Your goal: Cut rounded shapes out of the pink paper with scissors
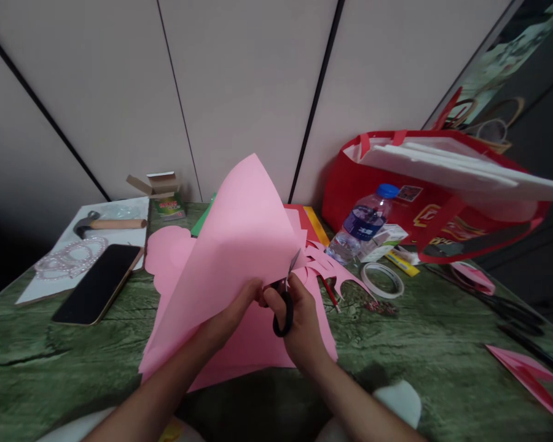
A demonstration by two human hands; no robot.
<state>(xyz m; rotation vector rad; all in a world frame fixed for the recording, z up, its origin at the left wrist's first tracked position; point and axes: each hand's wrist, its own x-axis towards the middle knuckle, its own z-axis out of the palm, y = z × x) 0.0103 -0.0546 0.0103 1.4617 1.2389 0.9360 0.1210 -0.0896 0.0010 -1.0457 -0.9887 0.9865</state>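
My right hand [299, 319] grips a pair of scissors [283, 316] with black handles, its fingers through the loops. The blades point up and away, at the right edge of a large pink paper sheet [244, 227]. This sheet bends upright in front of me. My left hand [249, 298] pinches its lower edge, close beside the scissors; the fingertips are partly hidden. Beneath lie more pink sheets [239, 350] on the table. Pink paper scraps [325, 264] with cut curves lie just right of the blades, near a red pencil [330, 293].
At left are a phone [99, 285], a hammer [110, 224], a beaded strand [71, 258] and an opened small box [168, 199]. To the right stand a water bottle [362, 224] and a red bag [350, 178], with a tape roll [382, 268] and folded pink paper [529, 377] nearer.
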